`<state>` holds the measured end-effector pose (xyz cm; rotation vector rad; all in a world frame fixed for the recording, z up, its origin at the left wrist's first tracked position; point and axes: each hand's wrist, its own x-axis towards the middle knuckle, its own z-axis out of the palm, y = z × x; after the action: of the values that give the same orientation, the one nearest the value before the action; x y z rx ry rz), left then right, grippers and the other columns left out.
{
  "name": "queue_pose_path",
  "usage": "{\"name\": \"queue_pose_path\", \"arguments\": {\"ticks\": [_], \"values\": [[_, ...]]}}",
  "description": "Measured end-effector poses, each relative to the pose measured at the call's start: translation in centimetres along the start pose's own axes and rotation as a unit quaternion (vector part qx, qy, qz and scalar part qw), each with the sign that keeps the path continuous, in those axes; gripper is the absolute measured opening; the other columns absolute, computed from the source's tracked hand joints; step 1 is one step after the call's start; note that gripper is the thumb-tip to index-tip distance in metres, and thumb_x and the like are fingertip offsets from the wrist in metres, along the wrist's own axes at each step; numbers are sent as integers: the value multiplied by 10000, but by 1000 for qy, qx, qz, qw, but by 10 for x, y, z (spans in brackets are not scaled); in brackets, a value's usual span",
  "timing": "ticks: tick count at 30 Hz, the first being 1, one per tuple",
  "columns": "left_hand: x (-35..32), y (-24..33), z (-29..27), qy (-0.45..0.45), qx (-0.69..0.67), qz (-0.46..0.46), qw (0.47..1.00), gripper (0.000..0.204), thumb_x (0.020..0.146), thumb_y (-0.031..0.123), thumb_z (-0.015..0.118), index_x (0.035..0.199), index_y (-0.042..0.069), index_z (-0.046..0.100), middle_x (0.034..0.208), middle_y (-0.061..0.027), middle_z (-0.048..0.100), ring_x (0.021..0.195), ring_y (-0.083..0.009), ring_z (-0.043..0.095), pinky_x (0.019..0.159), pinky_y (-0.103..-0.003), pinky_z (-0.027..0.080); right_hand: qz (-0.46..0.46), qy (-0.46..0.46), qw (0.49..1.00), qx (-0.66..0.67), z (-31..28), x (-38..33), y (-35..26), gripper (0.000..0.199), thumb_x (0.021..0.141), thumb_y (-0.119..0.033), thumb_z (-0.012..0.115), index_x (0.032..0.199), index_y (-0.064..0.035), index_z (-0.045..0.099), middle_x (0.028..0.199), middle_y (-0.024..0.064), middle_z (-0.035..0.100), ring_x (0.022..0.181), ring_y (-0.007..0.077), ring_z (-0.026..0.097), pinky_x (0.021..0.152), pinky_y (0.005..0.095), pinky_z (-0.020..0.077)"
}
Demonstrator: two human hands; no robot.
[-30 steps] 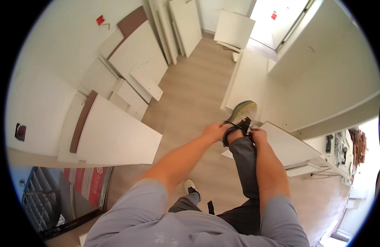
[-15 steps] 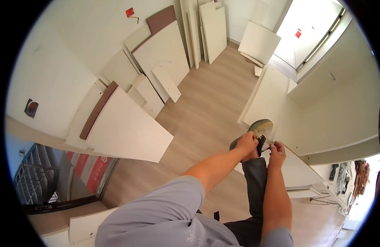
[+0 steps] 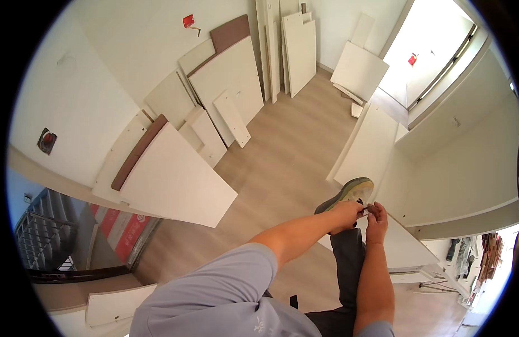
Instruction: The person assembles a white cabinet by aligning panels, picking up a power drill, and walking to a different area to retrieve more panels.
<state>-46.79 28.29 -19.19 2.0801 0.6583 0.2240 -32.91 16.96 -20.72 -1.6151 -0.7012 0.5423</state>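
Observation:
A yellow-grey shoe (image 3: 356,190) with a dark sole is on my raised foot, and a dark trouser leg (image 3: 348,255) comes up to it. My left hand (image 3: 346,212) is closed at the shoe's ankle opening, its fingertips pinching a dark shoelace. Close beside it, my right hand (image 3: 376,222) is closed too, thumb and fingers pinching the lace's other part. The hands almost meet over the shoe. Fingers hide most of the lace, so its knot or loops cannot be made out.
White panels (image 3: 228,78) lean along the wall, some with brown edges. A large tapered panel (image 3: 178,180) stands at left. A white cabinet carcass (image 3: 461,168) lies at right, with a white board (image 3: 403,241) by my foot. Stairs with a railing (image 3: 49,236) show at lower left.
My two hands have come closer together at the shoe. The left hand has moved slightly down and right, the right hand slightly down. The whole view has shifted a little.

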Motion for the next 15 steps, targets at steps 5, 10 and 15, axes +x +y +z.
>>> {"name": "queue_pose_path", "arguments": {"ticks": [5, 10, 15], "values": [[-4, -18, 7, -24, -38, 98, 994, 156, 907, 184, 634, 1024, 102, 698, 1002, -141, 732, 1000, -347, 693, 810, -461, 540, 48, -141, 985, -88, -5, -1, 14, 363, 943, 73, 568, 1271, -43, 672, 1143, 66, 727, 1085, 148, 652, 959, 313, 511], [-14, -5, -14, -15, 12, 123, 992, 220, 833, 158, 717, 1035, 78, 677, 1016, -140, 736, 986, -354, 698, 807, -453, 543, 104, -136, 949, -264, -11, 0, 15, 194, 950, -20, 663, 1123, -45, 747, 981, 45, 763, 908, 143, 698, 853, 299, 542], [4, -19, 18, 87, -234, -65, 966, 194, 815, 141, 734, 981, 56, 679, 993, -152, 739, 932, -347, 709, 775, -439, 555, 12, -43, 977, -207, -12, -6, 17, 91, 915, -48, 715, 987, -20, 763, 903, 39, 743, 763, 88, 647, 682, 244, 513]]}}
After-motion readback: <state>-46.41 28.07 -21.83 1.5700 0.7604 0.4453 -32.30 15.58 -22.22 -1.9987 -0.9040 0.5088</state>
